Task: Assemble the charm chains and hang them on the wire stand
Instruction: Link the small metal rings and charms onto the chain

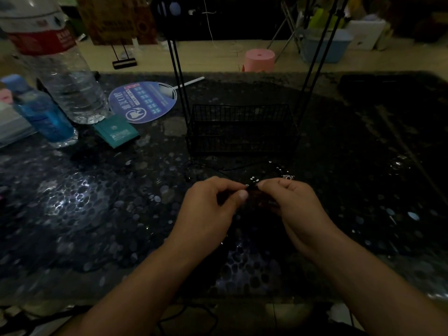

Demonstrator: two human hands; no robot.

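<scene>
Fingertips of both hands meet over the dark counter [97, 202]: the left hand [213, 204] and the right hand [288, 202] each pinch narrowly on an end of a thin dark charm chain [252, 187], whose small bright links show just beyond the fingers. A metal charm [288, 177] lies just past the right hand's fingers. The wire stand [240, 129] sits farther off, straight ahead. In this dim light, the join probably goes best with the pinches close together and the chain held slack, so the tiny link isn't lost.
</scene>
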